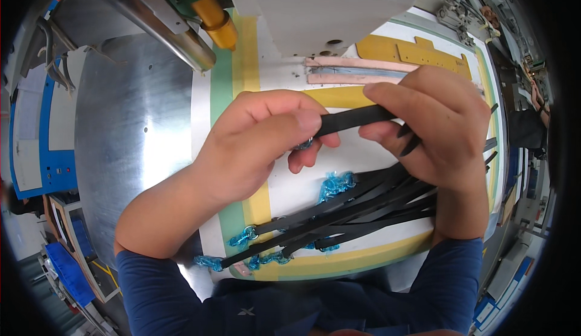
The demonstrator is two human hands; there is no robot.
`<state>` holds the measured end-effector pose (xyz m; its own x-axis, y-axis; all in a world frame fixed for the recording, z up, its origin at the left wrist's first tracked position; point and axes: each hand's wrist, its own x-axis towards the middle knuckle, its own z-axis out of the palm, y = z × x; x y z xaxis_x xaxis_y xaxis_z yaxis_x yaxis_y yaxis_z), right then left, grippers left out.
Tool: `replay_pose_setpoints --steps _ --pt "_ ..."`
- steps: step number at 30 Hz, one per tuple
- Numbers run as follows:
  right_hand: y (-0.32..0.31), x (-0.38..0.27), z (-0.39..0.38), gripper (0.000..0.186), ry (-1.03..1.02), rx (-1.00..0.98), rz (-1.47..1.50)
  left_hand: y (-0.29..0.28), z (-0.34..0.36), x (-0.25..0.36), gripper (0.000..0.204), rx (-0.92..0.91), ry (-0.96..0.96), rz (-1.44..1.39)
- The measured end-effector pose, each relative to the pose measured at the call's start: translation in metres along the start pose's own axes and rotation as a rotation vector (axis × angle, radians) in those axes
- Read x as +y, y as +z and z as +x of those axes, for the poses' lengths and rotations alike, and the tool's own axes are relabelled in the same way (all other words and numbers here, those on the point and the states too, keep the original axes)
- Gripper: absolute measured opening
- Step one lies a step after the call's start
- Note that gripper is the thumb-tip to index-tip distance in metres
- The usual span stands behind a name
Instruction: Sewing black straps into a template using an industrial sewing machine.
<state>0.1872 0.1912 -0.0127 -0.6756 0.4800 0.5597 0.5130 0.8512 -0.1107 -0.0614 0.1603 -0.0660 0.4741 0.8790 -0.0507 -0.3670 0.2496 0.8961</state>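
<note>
A black strap (354, 119) is stretched between my two hands above the white work surface. My left hand (254, 133) pinches one end of it between thumb and fingers, and a bit of shiny metal with wrapping peeks out below the thumb. My right hand (439, 124) grips the strap farther along, with dark strap ends showing between its fingers. Beneath my hands lies a pile of black straps (363, 209), their left ends fitted with metal rings and wrapped in crinkled blue plastic film (334, 186).
A white machine housing (327, 9) stands at the far side, with a metal cylinder (163, 27) and a yellow nozzle-like part (223, 30) to its left. Pink-edged strips (357, 71) and a yellow template (411, 55) lie behind my hands. A round-edged metal plate (139, 118) is at left.
</note>
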Motion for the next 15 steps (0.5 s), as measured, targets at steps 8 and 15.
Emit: replay_pose_setpoints --steps 8,15 --pt "-0.0034 -0.0017 0.0 0.043 -0.042 -0.01 -0.037 -0.0047 0.0016 0.0032 0.027 -0.038 -0.139 0.066" --pt "-0.0038 -0.0027 0.0003 0.042 -0.07 -0.001 0.001 -0.0022 -0.0029 0.0042 0.024 -0.035 -0.17 0.084"
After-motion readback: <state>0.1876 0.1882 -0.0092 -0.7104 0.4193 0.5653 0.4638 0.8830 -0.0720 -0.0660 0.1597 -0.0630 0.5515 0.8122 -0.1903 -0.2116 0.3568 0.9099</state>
